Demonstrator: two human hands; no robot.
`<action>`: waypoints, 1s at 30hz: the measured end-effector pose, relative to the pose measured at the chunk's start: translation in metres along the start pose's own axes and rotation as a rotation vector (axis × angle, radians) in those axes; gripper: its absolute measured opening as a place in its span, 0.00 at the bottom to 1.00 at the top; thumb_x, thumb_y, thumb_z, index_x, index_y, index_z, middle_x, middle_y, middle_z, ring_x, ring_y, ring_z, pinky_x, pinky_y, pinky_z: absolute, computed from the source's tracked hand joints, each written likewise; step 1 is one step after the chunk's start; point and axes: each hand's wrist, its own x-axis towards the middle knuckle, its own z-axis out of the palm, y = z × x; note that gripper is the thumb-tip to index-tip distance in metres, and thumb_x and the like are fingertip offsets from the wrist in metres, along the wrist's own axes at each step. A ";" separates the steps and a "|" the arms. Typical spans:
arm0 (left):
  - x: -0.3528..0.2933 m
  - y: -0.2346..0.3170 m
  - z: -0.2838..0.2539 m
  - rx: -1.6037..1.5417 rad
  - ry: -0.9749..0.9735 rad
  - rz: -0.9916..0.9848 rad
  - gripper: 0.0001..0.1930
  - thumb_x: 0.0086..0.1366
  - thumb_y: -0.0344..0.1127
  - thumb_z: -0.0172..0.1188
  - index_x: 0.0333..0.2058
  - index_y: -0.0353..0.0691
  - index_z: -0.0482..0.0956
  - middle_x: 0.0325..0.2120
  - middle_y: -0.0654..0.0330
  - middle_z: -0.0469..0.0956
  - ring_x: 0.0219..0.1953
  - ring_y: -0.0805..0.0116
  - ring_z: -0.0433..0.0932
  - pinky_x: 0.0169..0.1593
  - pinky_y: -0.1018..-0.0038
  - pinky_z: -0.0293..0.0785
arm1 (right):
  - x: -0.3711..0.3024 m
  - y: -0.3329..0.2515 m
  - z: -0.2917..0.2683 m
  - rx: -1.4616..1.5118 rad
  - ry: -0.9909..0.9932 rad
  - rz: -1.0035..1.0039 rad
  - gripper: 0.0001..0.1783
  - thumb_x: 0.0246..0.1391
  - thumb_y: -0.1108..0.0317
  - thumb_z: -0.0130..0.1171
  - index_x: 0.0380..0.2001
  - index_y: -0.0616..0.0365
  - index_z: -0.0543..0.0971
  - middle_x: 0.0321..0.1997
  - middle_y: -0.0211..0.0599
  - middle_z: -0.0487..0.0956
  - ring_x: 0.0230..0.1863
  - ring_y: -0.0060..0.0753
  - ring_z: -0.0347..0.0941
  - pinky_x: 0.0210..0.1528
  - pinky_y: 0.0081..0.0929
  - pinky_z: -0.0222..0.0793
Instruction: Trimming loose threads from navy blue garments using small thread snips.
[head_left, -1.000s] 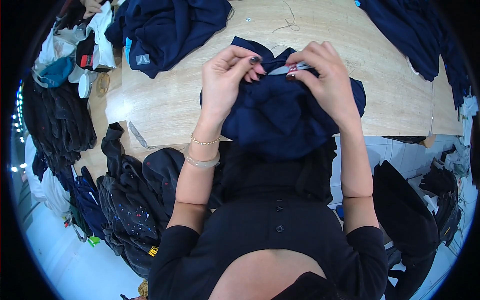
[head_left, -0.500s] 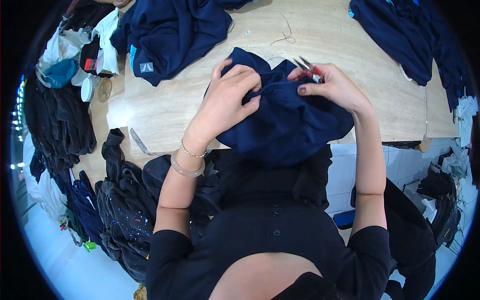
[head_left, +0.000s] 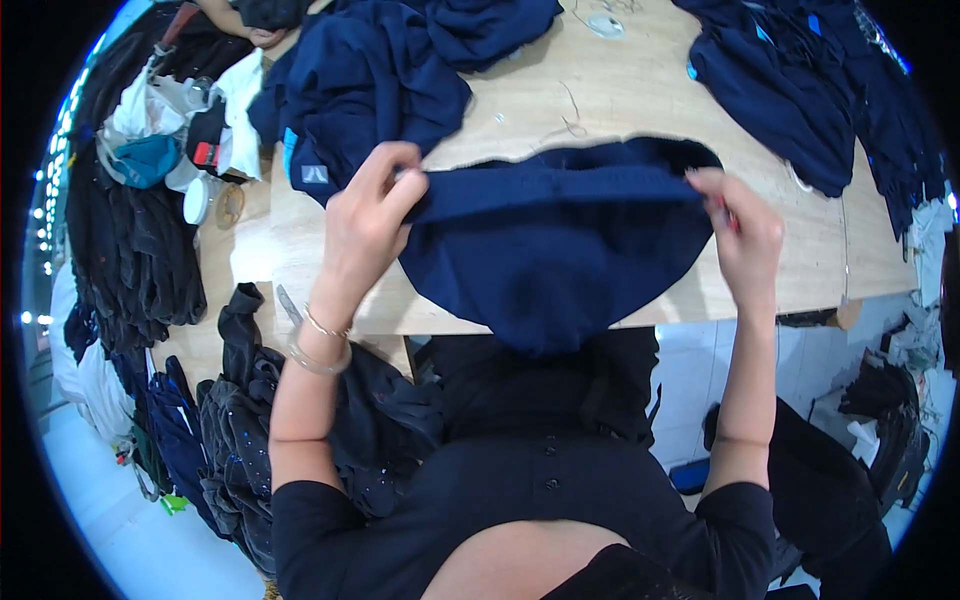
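A navy blue garment [head_left: 555,255] with a wide, gathered band hangs stretched out over the table's near edge. My left hand [head_left: 372,215] is closed on the left end of the band. At the band's right end, my right hand [head_left: 748,232] pinches the cloth. Tucked in that same hand is a small red-handled pair of snips [head_left: 729,215], mostly hidden by the fingers. The garment's lower part droops in front of my black clothing, and its opening shows dark behind the band.
Navy garments [head_left: 370,90] are heaped at the far left, with more navy garments [head_left: 775,95] at the far right. Loose thread [head_left: 573,110] lies on the wooden table [head_left: 640,100]. Dark clothes [head_left: 240,420] pile at the left. Another person's hand [head_left: 264,38] shows at the top left.
The bunched garment has been spread wide, its band now pulled straight. My hands have moved apart, left hand leftward and right hand rightward. The snips' blades no longer show.
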 end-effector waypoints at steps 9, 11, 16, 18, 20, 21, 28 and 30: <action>-0.073 0.050 0.056 -0.186 -0.219 -0.267 0.25 0.44 0.18 0.53 0.45 0.40 0.72 0.50 0.53 0.67 0.55 0.52 0.64 0.59 0.57 0.58 | -0.099 0.016 0.058 -0.054 -0.313 0.160 0.25 0.40 0.90 0.48 0.43 0.60 0.79 0.52 0.47 0.77 0.56 0.48 0.72 0.59 0.35 0.67; -0.068 0.067 0.032 -0.092 -0.122 -0.241 0.21 0.47 0.17 0.52 0.43 0.39 0.73 0.48 0.52 0.69 0.51 0.51 0.69 0.55 0.60 0.65 | -0.095 0.004 0.036 0.184 -0.236 0.310 0.24 0.42 0.89 0.48 0.43 0.60 0.79 0.49 0.46 0.78 0.53 0.42 0.73 0.57 0.31 0.67; -0.119 0.091 0.033 -0.793 -0.599 -0.482 0.09 0.58 0.31 0.60 0.38 0.36 0.78 0.30 0.56 0.76 0.30 0.59 0.77 0.36 0.70 0.74 | -0.122 -0.012 0.013 0.758 -0.623 0.778 0.17 0.48 0.83 0.52 0.42 0.61 0.79 0.39 0.41 0.80 0.43 0.27 0.76 0.47 0.21 0.69; -0.140 0.107 0.046 -0.800 -0.671 -0.519 0.12 0.60 0.36 0.62 0.41 0.37 0.79 0.29 0.57 0.75 0.29 0.61 0.76 0.35 0.70 0.73 | -0.139 -0.033 0.023 0.716 -0.816 0.843 0.15 0.51 0.79 0.54 0.43 0.62 0.79 0.35 0.41 0.82 0.40 0.26 0.77 0.43 0.21 0.70; -0.148 0.117 0.055 -0.848 -0.604 -0.533 0.10 0.60 0.33 0.61 0.40 0.36 0.80 0.30 0.57 0.75 0.30 0.65 0.75 0.36 0.72 0.72 | -0.162 -0.042 0.039 0.504 -0.878 0.652 0.13 0.52 0.77 0.58 0.43 0.63 0.79 0.35 0.42 0.83 0.36 0.25 0.79 0.40 0.22 0.71; -0.153 0.119 0.058 -0.875 -0.574 -0.539 0.09 0.61 0.30 0.60 0.40 0.36 0.81 0.29 0.57 0.74 0.30 0.66 0.74 0.36 0.74 0.72 | -0.171 -0.042 0.042 0.503 -0.882 0.654 0.13 0.52 0.77 0.58 0.43 0.63 0.79 0.35 0.42 0.83 0.36 0.25 0.79 0.40 0.22 0.71; -0.150 0.137 0.061 -0.983 -0.368 -0.722 0.05 0.62 0.28 0.58 0.33 0.32 0.77 0.26 0.62 0.72 0.25 0.77 0.69 0.31 0.79 0.66 | -0.177 -0.048 0.045 0.607 -0.768 0.714 0.05 0.52 0.78 0.59 0.33 0.67 0.77 0.28 0.38 0.80 0.32 0.23 0.77 0.38 0.22 0.70; -0.152 0.136 0.064 -0.997 -0.389 -0.758 0.05 0.62 0.28 0.58 0.33 0.32 0.77 0.25 0.62 0.71 0.25 0.78 0.68 0.30 0.79 0.65 | -0.179 -0.041 0.045 0.690 -0.721 0.720 0.03 0.53 0.77 0.59 0.31 0.67 0.76 0.24 0.35 0.76 0.28 0.20 0.72 0.36 0.20 0.68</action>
